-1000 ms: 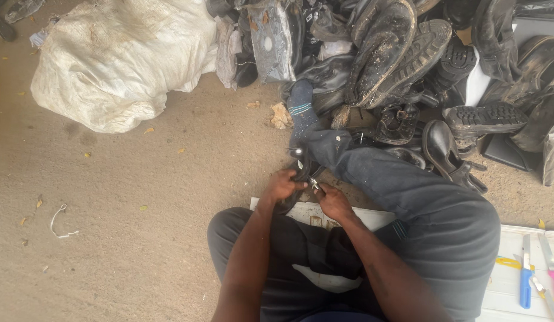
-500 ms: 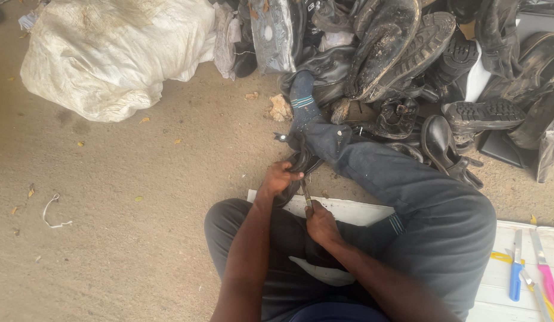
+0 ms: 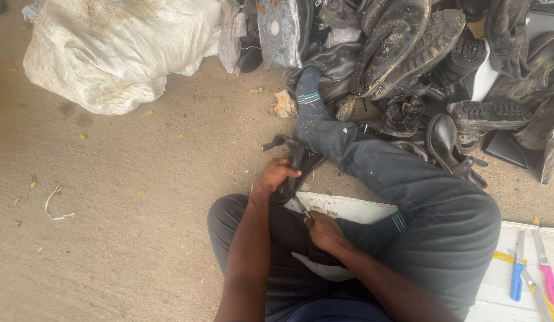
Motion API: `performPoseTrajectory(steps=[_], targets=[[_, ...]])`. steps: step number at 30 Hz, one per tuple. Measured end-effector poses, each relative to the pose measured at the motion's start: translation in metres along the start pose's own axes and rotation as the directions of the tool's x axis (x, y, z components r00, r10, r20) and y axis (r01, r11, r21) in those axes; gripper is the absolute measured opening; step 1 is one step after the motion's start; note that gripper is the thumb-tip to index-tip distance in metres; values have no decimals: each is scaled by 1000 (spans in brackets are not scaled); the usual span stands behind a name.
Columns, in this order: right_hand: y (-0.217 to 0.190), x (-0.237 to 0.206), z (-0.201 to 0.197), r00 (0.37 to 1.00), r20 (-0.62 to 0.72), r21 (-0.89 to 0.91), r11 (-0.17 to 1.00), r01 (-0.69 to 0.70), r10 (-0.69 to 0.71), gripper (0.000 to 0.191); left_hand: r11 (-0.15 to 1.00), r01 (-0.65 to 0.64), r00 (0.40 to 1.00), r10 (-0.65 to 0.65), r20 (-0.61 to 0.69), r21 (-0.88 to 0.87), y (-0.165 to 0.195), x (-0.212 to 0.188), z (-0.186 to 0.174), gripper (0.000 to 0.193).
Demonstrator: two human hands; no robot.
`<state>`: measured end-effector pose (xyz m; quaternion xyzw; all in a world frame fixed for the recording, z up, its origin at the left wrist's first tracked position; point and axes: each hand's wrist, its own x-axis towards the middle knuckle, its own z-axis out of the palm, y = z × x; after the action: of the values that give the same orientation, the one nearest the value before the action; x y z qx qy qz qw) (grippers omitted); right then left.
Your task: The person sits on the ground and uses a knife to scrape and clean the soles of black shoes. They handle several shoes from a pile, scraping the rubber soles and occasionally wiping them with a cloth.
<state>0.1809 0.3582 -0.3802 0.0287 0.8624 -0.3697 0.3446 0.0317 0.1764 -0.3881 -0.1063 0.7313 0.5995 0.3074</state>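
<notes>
Black leather piece point(image 3: 298, 164); floppy, creased

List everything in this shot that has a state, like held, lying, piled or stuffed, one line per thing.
left hand: closed, gripping the black leather piece
black leather piece: held up off the ground
right hand: closed on a small blade tool
small blade tool: tip against the leather
white sack: stuffed full, lying on its side
black boots: piled, soles up
blue-handled knife: lying flat on the white board
pink-handled knife: lying flat, unused
</notes>
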Motion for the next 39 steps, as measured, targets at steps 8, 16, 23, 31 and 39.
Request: performPoseTrajectory(steps=[8,16,23,31,39], targets=[[6,20,-21,998,-58,-58,998,-37,33,34,526,119,961,153,-231,842,5,-30,45,81],[4,35,-24,989,-134,-69,996,49,-58,34,710,358,807,91,-583,606,0,-16,34,67],[5,68,-56,988,-152,-16,1000,-5,2,40,656,340,876,39,-481,674,26,16,45,57],[3,84,-80,992,-123,-74,997,-12,3,37,661,160,893,220,-394,733,6,47,32,66],[5,81,-81,999,-50,-126,992,4,-11,34,576,175,889,256,-380,798,6,55,21,57]])
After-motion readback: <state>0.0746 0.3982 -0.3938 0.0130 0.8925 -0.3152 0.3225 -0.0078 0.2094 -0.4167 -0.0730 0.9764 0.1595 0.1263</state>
